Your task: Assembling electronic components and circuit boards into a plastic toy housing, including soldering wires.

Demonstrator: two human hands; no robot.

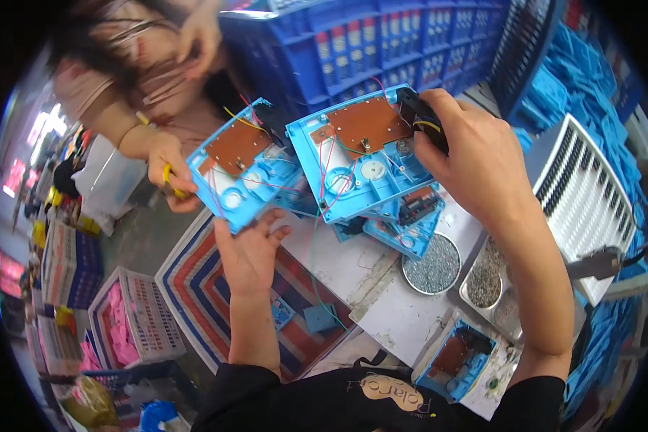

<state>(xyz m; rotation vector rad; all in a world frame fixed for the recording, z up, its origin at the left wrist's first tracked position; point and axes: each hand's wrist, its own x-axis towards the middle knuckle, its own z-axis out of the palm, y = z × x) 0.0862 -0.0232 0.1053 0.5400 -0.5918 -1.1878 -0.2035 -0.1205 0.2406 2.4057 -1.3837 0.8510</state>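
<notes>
- L hand point(248, 248): fingers spread, loosely open, tips touching the bottom edge of a blue casing point(241, 173); casing sits just above the palm, long axis tilted up to the right.
- R hand point(475, 162): wrapped tight round a black motor point(421, 121) at top-right corner of 2nd blue casing point(360, 162), which lies left of the grip; R hand nearer it.
- Below the grip: dish of screws point(432, 265).
- Far: co-worker's hand point(169, 173) w/ yellow tool, blue crates point(381, 43).

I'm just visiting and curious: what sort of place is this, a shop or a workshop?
Most likely a small assembly workshop. The left hand and right hand hold open blue plastic housings with brown circuit boards and thin wires, round trays of tiny screws sit on the bench, and blue crates of parts stand behind.
</notes>
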